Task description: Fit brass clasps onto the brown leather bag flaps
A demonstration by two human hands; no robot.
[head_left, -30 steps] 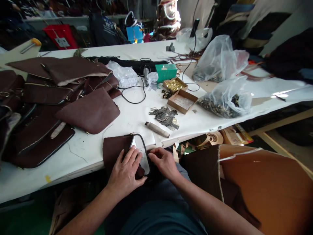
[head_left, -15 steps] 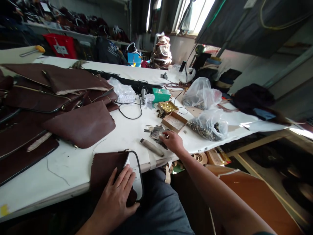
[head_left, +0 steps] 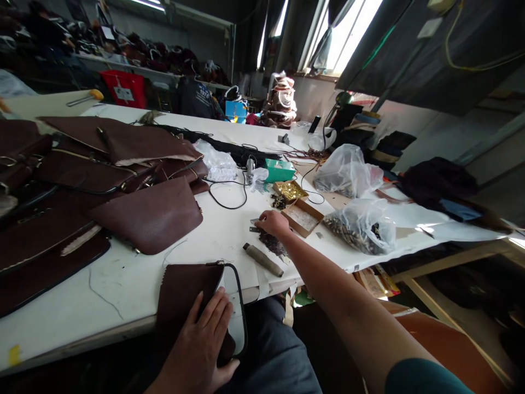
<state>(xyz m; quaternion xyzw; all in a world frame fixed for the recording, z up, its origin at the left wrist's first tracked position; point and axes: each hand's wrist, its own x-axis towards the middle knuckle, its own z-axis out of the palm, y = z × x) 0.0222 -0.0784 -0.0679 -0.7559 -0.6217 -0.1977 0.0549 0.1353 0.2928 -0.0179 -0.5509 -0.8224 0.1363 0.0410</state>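
Note:
My left hand (head_left: pixel 205 336) lies flat, fingers stretched, on a dark brown leather bag piece (head_left: pixel 184 284) with a pale lining and dark edging at the table's front edge. Further right, my right hand (head_left: pixel 274 223) reaches over a heap of small metal plates (head_left: pixel 274 243). Its fingertips are pinched on a small flat metal plate (head_left: pixel 255 221) at the heap's far left side. A grey rod-like tool (head_left: pixel 263 260) with a dark end lies just in front of the heap.
Brown leather bags (head_left: pixel 151 216) are piled at left. Beyond the plates stand a box of gold-coloured parts (head_left: pixel 291 190), an open cardboard box (head_left: pixel 304 217) and a green box (head_left: pixel 279 171). Plastic bags of metal parts (head_left: pixel 359 227) sit at right. A black cord (head_left: pixel 225 207) loops across the white table (head_left: pixel 135 290).
My right hand has moved from the near right side of the metal heap to its far left side. My left hand stays on the leather piece. The view has tilted slightly.

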